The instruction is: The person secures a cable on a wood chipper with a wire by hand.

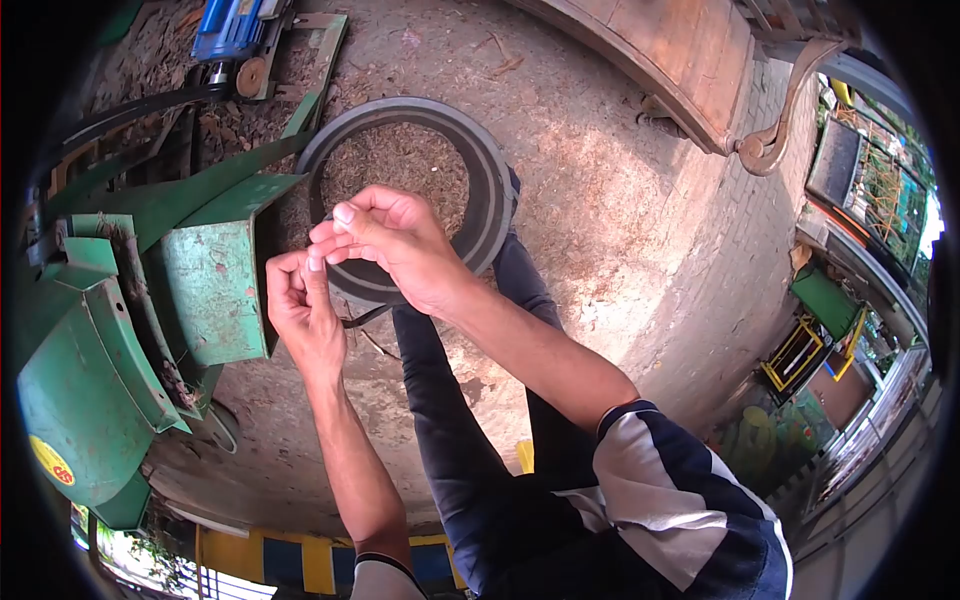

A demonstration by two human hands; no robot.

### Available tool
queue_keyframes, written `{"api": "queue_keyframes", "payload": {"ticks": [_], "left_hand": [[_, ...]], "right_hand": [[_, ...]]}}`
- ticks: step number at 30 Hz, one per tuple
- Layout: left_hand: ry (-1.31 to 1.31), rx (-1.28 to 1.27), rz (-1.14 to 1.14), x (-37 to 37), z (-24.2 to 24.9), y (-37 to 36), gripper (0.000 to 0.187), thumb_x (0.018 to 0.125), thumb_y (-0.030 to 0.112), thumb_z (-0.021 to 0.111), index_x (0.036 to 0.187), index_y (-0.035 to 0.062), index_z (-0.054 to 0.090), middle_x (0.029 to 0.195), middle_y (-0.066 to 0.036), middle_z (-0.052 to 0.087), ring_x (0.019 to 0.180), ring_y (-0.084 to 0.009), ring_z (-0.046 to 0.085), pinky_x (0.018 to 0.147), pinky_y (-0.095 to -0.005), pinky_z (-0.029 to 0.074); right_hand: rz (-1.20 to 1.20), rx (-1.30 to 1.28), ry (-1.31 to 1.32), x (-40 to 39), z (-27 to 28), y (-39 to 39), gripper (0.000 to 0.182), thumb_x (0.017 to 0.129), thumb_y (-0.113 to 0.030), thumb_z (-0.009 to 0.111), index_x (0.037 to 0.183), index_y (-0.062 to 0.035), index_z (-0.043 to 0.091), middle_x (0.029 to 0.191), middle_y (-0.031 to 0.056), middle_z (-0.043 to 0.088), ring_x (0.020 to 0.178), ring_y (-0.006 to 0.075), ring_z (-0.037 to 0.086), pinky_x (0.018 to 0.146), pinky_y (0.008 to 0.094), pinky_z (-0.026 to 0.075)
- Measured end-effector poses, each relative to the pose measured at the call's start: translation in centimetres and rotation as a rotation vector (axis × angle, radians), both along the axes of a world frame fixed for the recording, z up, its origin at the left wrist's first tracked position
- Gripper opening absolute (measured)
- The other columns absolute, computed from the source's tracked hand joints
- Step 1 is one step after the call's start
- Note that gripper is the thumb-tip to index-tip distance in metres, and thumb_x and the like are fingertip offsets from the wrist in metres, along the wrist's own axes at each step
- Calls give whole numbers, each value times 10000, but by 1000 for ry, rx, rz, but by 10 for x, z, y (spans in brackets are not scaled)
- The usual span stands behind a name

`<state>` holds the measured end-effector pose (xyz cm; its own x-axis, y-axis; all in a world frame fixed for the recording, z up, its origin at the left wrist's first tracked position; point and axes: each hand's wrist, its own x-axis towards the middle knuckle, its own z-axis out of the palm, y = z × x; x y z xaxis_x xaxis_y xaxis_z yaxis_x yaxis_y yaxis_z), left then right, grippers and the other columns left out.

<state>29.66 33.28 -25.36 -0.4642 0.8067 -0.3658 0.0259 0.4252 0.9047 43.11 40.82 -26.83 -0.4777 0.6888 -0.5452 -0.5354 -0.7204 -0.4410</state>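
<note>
My left hand (306, 312) and my right hand (400, 245) are raised close together, fingertips nearly meeting. Both have thumb and fingers pinched. Anything between the fingertips is too small to make out. Below them on the ground stands a round black tub (487, 160) holding dry, brownish chopped material (400, 160). The green metal chute (215, 290) of a machine opens toward the tub, just left of my left hand. Part of the tub's near side is hidden behind my hands.
The green machine housing (90, 390) fills the left side. At the upper left a blue motor (228, 30) sits on a green frame. A wooden piece of furniture (660, 50) with a curved arm stands at the upper right. My legs (450, 410) flank the tub's near side.
</note>
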Motion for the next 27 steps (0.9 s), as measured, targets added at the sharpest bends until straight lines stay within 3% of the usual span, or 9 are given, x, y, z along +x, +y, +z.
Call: {"api": "queue_keyframes", "payload": {"ticks": [3, 5, 6, 7, 12, 15, 18, 25, 27], "left_hand": [[-51, -161, -114, -12, 12, -5, 118, 1078, 160, 603, 1037, 50, 601, 767, 86, 476, 672, -22, 372, 590, -203, 303], [-133, -200, -260, -20, 35, -4, 186, 1079, 179, 585, 1185, 34, 631, 1000, -3, 649, 908, -74, 549, 835, -249, 441], [-233, -91, -227, -22, 40, -2, 295, 1075, 233, 596, 1289, 29, 599, 1086, -26, 657, 1010, -88, 562, 913, -266, 439], [-352, -80, -207, -26, 45, -3, 390, 1068, 283, 612, 1358, 28, 558, 1122, -41, 664, 1077, -107, 568, 979, -275, 421], [-95, -169, -281, -46, 80, -10, 172, 1093, 222, 580, 1070, 52, 591, 806, 37, 493, 682, -61, 382, 623, -231, 341], [-253, -169, -229, -62, 100, -7, 149, 1100, 193, 564, 1060, 51, 579, 759, 61, 462, 657, -33, 382, 576, -220, 318], [-477, -110, -95, -75, 103, -10, 228, 1085, 287, 597, 1077, 62, 562, 722, 75, 440, 576, -14, 333, 509, -216, 266], [-617, -247, -126, -88, 107, -12, 203, 1076, 255, 614, 1042, 65, 552, 662, 78, 389, 528, -24, 277, 478, -235, 222], [-286, -238, -278, -88, 106, -12, 143, 1064, 176, 633, 1033, 54, 567, 680, 70, 423, 555, -28, 327, 498, -234, 264]], "right_hand": [[254, 274, -218, 14, 5, 13, 183, 1076, -158, 587, 1019, 14, 614, 912, 105, 721, 803, 125, 688, 701, 263, 548], [448, 507, -391, 17, 26, 20, 165, 1056, -134, 591, 959, -1, 597, 794, 43, 659, 732, 98, 632, 645, 285, 494], [581, 729, -467, 19, 39, 29, 195, 1019, -175, 588, 953, 8, 585, 762, 131, 665, 687, 285, 674, 670, 414, 514], [665, 886, -544, 15, 49, 29, 170, 1018, -147, 563, 950, 6, 589, 770, 155, 663, 767, 339, 685, 719, 458, 516], [798, 1188, -610, -3, 80, 35, 147, 985, -128, 619, 972, 14, 582, 857, 171, 657, 868, 358, 702, 773, 478, 538], [799, 1182, -614, -22, 87, 32, 135, 965, -126, 645, 1009, -5, 608, 860, 115, 635, 860, 305, 693, 749, 452, 545], [359, 1782, -596, -35, 76, 29, 210, 896, -142, 694, 1074, -34, 664, 892, 9, 607, 882, 163, 643, 690, 320, 515], [242, 1747, -565, -41, 50, 12, 114, 851, -76, 724, 927, -33, 650, 825, 41, 558, 723, 188, 609, 584, 343, 476], [406, 1456, -485, -39, 50, 3, 91, 925, -103, 690, 924, -35, 628, 807, 26, 539, 685, 163, 570, 568, 323, 449]]}}
